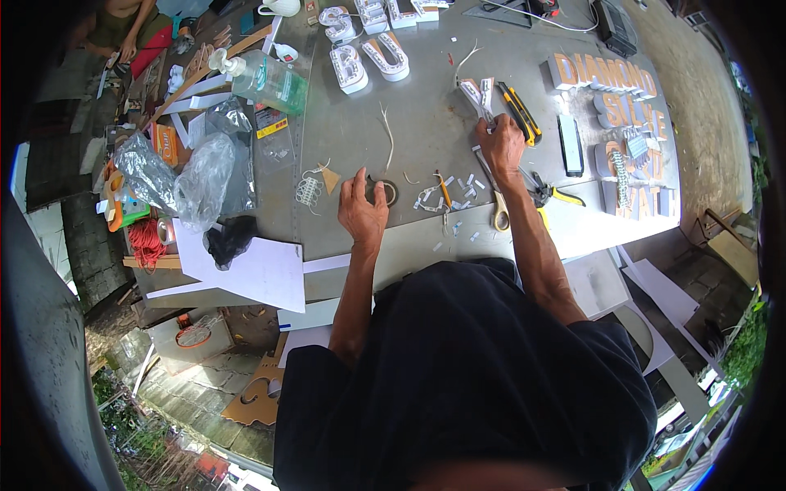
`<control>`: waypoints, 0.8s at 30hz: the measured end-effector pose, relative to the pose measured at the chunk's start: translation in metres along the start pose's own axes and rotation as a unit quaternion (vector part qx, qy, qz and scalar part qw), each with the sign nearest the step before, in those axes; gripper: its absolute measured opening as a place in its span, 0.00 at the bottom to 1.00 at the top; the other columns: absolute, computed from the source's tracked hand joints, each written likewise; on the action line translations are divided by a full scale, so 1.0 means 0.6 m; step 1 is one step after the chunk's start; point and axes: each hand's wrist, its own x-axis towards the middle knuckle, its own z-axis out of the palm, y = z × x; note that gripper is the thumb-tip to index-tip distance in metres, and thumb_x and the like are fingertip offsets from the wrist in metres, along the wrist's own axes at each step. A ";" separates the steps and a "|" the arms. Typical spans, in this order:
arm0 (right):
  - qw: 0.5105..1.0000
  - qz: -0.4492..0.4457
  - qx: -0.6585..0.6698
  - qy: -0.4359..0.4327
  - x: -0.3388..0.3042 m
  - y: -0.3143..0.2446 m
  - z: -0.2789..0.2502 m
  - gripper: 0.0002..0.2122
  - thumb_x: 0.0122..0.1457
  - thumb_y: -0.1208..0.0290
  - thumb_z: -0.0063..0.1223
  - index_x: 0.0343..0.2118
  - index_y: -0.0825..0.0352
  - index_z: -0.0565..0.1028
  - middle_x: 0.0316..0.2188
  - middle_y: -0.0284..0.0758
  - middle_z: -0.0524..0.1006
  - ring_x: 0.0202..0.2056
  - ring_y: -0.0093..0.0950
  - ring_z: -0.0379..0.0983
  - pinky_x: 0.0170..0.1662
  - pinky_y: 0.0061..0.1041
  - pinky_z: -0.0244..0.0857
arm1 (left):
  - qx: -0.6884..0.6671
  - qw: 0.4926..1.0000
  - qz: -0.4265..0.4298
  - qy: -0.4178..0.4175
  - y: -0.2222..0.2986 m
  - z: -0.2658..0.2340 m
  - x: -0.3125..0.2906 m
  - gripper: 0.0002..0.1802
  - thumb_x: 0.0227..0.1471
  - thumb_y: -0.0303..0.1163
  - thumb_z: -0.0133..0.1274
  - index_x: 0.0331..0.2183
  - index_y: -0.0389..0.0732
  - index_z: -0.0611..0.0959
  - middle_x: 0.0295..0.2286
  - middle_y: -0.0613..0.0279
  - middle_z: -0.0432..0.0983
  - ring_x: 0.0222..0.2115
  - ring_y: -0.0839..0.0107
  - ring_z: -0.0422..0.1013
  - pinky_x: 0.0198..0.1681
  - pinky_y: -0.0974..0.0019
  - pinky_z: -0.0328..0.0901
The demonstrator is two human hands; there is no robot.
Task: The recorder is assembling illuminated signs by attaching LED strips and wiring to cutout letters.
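My right hand (501, 146) is closed, its fingers gripping the lower end of a small white forked sign letter (477, 96) with thin wires at its top. Just right of that letter, a yellow-and-black utility knife (521, 116) lies on the metal table. My left hand (362, 210) has its thumb and fingers apart, beside a roll of dark tape (390, 193); whether the thumb touches the roll is hard to tell. Scissors with tan handles (500, 214) lie below my right wrist, and yellow-handled pliers (565, 196) sit to its right. Small white strips (468, 190) are scattered between my hands.
Finished sign letters (610, 78) stand in rows at the right, near a phone (570, 145). More white letters (385, 56) are at the far side. A green liquid pump bottle (270, 80) and plastic bags (205, 176) crowd the left. Another person (123, 33) sits at the far left.
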 end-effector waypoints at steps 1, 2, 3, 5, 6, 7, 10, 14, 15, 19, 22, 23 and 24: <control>1.000 0.002 0.005 -0.003 0.007 0.002 0.008 0.15 0.52 0.61 0.60 0.27 0.71 0.73 0.27 0.51 0.78 0.27 0.49 0.77 0.31 0.47 0.71 | 0.001 1.000 0.001 0.003 -0.004 -0.011 -0.008 0.25 0.46 0.32 0.66 0.48 0.43 0.82 0.34 0.62 0.76 0.36 0.59 0.75 0.37 0.57 0.69; 1.000 0.000 0.008 -0.002 0.020 0.002 0.019 0.15 0.52 0.61 0.60 0.27 0.71 0.73 0.27 0.51 0.78 0.27 0.49 0.77 0.31 0.47 0.71 | 0.015 1.000 0.003 0.015 -0.010 -0.024 -0.016 0.24 0.46 0.31 0.65 0.48 0.42 0.81 0.33 0.62 0.76 0.33 0.61 0.75 0.34 0.58 0.69; 1.000 -0.015 0.007 0.003 0.032 0.001 0.031 0.15 0.52 0.61 0.60 0.27 0.71 0.73 0.26 0.51 0.78 0.27 0.50 0.77 0.31 0.46 0.71 | 0.029 0.999 0.004 0.026 -0.015 -0.039 -0.026 0.24 0.47 0.30 0.65 0.49 0.42 0.81 0.33 0.62 0.75 0.31 0.64 0.74 0.32 0.60 0.69; 1.000 -0.029 -0.009 0.004 0.064 -0.018 0.046 0.16 0.51 0.61 0.59 0.26 0.72 0.74 0.26 0.51 0.78 0.26 0.50 0.78 0.31 0.45 0.72 | 0.003 1.000 -0.019 0.018 -0.021 -0.066 -0.045 0.24 0.47 0.28 0.64 0.48 0.41 0.81 0.31 0.64 0.75 0.26 0.67 0.72 0.28 0.62 0.67; 0.999 -0.031 -0.005 0.004 0.082 -0.025 0.059 0.16 0.51 0.61 0.59 0.26 0.72 0.74 0.26 0.51 0.78 0.26 0.50 0.78 0.31 0.45 0.72 | -0.026 0.999 -0.042 0.011 -0.021 -0.081 -0.049 0.23 0.47 0.27 0.64 0.48 0.41 0.82 0.29 0.65 0.75 0.22 0.71 0.69 0.23 0.64 0.64; 0.999 -0.039 -0.020 -0.007 0.104 -0.032 0.073 0.15 0.51 0.61 0.59 0.27 0.72 0.75 0.27 0.51 0.79 0.27 0.50 0.78 0.31 0.45 0.73 | -0.077 0.996 -0.034 0.027 -0.015 -0.092 -0.049 0.20 0.48 0.24 0.63 0.46 0.40 0.84 0.25 0.66 0.75 0.16 0.77 0.63 0.19 0.69 0.58; 0.998 -0.048 -0.033 -0.039 0.151 -0.068 0.103 0.15 0.51 0.62 0.58 0.30 0.73 0.77 0.29 0.53 0.80 0.29 0.50 0.79 0.34 0.45 0.74 | -0.145 0.987 -0.065 -0.004 0.017 -0.141 -0.044 0.16 0.49 0.24 0.64 0.43 0.38 0.85 0.24 0.66 0.76 0.16 0.79 0.63 0.19 0.71 0.58; 0.996 -0.049 -0.033 -0.061 0.196 -0.101 0.122 0.17 0.51 0.61 0.58 0.32 0.74 0.78 0.29 0.52 0.80 0.33 0.50 0.80 0.38 0.45 0.74 | -0.248 0.968 -0.043 0.016 0.093 -0.220 0.004 0.15 0.50 0.23 0.64 0.43 0.38 0.86 0.25 0.66 0.77 0.21 0.82 0.66 0.22 0.74 0.58; 0.996 -0.043 -0.034 -0.066 0.202 -0.101 0.122 0.16 0.51 0.61 0.58 0.31 0.74 0.78 0.30 0.53 0.80 0.33 0.50 0.80 0.38 0.45 0.74 | -0.247 0.968 -0.043 0.020 0.116 -0.238 0.018 0.15 0.50 0.23 0.64 0.43 0.38 0.86 0.25 0.66 0.77 0.21 0.82 0.66 0.22 0.74 0.58; 0.995 -0.039 -0.039 -0.081 0.209 -0.107 0.127 0.19 0.52 0.58 0.59 0.34 0.73 0.77 0.31 0.53 0.81 0.33 0.51 0.80 0.38 0.46 0.74 | -0.479 0.878 0.009 0.019 0.206 -0.321 0.070 0.16 0.51 0.22 0.62 0.44 0.32 0.84 0.28 0.60 0.77 0.25 0.78 0.69 0.25 0.74 0.60; 0.994 -0.041 -0.034 -0.090 0.186 -0.093 0.118 0.23 0.53 0.51 0.60 0.37 0.73 0.76 0.30 0.53 0.81 0.34 0.51 0.80 0.38 0.46 0.74 | -0.703 0.701 0.085 -0.081 0.267 -0.378 0.097 0.19 0.50 0.28 0.64 0.43 0.25 0.83 0.29 0.54 0.78 0.25 0.73 0.72 0.25 0.73 0.62; 0.994 -0.027 -0.044 -0.092 0.174 -0.086 0.112 0.27 0.55 0.48 0.60 0.41 0.72 0.75 0.30 0.51 0.81 0.33 0.49 0.80 0.38 0.45 0.73 | -0.730 0.664 0.130 -0.097 0.285 -0.388 0.104 0.21 0.51 0.31 0.65 0.42 0.24 0.83 0.29 0.52 0.78 0.24 0.72 0.72 0.24 0.72 0.62; 0.997 -0.065 -0.008 -0.047 0.159 -0.064 0.101 0.25 0.56 0.50 0.59 0.41 0.72 0.75 0.29 0.50 0.81 0.32 0.48 0.80 0.37 0.44 0.73 | -0.754 0.622 0.175 -0.117 0.304 -0.393 0.113 0.23 0.51 0.34 0.65 0.41 0.23 0.83 0.29 0.51 0.79 0.22 0.72 0.73 0.23 0.72 0.62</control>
